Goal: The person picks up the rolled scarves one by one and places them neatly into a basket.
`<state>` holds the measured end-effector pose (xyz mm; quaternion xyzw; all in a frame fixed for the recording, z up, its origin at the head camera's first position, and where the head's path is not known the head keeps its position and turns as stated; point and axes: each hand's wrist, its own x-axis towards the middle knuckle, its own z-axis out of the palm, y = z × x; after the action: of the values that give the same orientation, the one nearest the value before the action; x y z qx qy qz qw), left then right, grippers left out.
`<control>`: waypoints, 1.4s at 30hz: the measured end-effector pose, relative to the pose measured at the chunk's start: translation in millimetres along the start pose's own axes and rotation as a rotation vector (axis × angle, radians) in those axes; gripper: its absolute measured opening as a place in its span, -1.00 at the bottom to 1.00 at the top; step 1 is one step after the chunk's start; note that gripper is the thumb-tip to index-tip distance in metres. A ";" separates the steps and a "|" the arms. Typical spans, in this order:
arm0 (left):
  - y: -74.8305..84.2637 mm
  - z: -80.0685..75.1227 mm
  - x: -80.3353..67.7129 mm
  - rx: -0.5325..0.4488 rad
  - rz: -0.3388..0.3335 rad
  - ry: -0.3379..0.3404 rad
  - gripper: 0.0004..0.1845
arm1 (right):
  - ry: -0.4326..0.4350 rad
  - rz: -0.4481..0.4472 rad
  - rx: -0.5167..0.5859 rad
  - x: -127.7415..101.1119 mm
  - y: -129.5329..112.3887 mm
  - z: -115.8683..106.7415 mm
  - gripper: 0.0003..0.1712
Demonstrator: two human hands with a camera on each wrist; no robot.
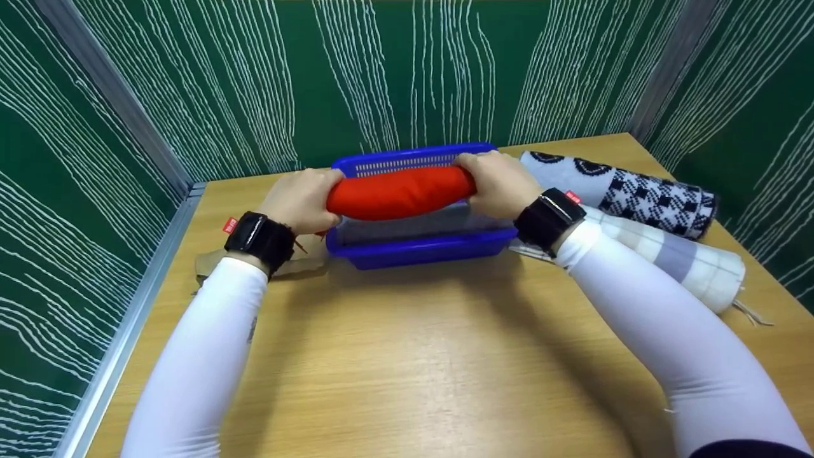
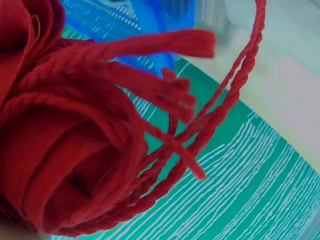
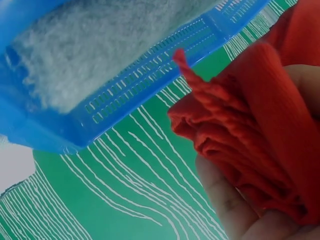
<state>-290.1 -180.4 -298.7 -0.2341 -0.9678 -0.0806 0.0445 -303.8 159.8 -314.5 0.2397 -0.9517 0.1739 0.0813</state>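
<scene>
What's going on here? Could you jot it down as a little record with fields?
Left hand: grips one end of the red roll
Right hand: grips the other end
Roll: rolled red cloth with twisted fringe, held level over the basket
Basket: blue, slotted, with grey cloth inside
Beside it: patterned roll and pale striped roll on the right
Table: wooden, green walls around

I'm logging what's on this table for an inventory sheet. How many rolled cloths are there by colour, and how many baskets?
Red rolled cloth, held at its ends by the left hand and the right hand: 1
Black-and-white patterned rolled cloth: 1
White and grey striped rolled cloth: 1
Blue basket: 1
Total: 4
</scene>
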 end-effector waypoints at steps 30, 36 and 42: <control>16.7 8.7 27.0 0.028 0.032 -0.014 -0.54 | -0.006 0.023 -0.007 1.4 27.1 -12.1 -0.41; 17.5 12.1 33.0 0.037 0.031 -0.035 -0.54 | -0.018 0.012 -0.026 3.5 32.6 -11.5 -0.45; 20.5 13.3 38.0 0.039 0.033 -0.033 -0.56 | -0.024 0.030 -0.032 5.7 37.1 -13.7 -0.41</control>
<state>-315.0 -143.1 -304.3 -0.2505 -0.9658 -0.0573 0.0346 -325.7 193.0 -311.3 0.2262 -0.9587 0.1571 0.0712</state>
